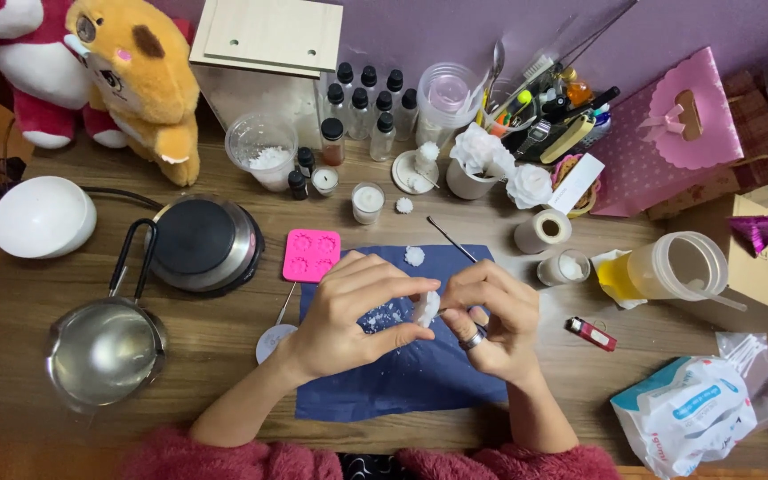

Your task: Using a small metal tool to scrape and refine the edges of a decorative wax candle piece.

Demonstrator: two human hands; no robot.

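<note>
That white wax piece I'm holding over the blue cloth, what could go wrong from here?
1. The wax piece is pinched between both hands; it looks fragile and may crumble, as crumbs already lie on the blue cloth.
2. The thin metal tool lies just beyond your hands and could get knocked.
3. The small candle jar stands nearby and might tip if bumped.

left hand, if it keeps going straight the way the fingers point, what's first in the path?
The left hand points rightward, fingertips on a small white wax-like piece pinched between both hands. That piece comes first, then immediately the right hand behind it. Depth is hard to judge from overhead, but they appear to touch.
</note>
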